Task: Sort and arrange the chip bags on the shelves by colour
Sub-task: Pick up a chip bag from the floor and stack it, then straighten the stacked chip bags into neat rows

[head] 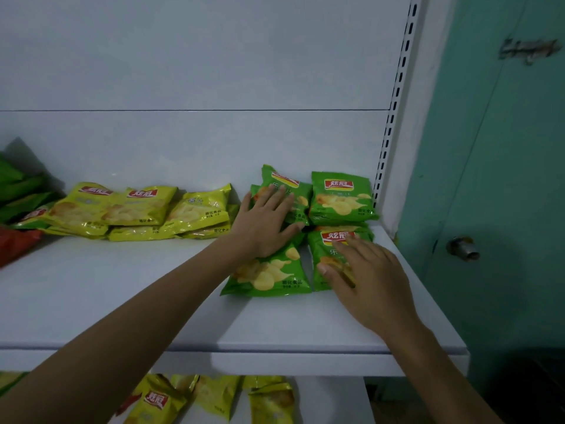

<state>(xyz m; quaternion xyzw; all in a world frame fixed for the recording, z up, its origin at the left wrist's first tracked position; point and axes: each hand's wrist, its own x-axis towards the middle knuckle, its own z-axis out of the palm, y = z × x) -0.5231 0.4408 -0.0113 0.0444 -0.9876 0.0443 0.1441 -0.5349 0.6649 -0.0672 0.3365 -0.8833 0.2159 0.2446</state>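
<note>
Squaring up the green chip bags (341,197) at the right end of the shelf (122,301), just beside the yellow bags (146,209); left grip (266,221) spread flat on the middle ones; right grip (363,276) flat on the front bag, clasping nothing; next, likely fetching the stray green bags (18,191) from far left; red logos reading 炫冠, small print 膨化食品.

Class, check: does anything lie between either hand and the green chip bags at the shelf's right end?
Nothing visible does. The left hand rests flat on the green chip bags, the right hand on the front-right bag.
</note>
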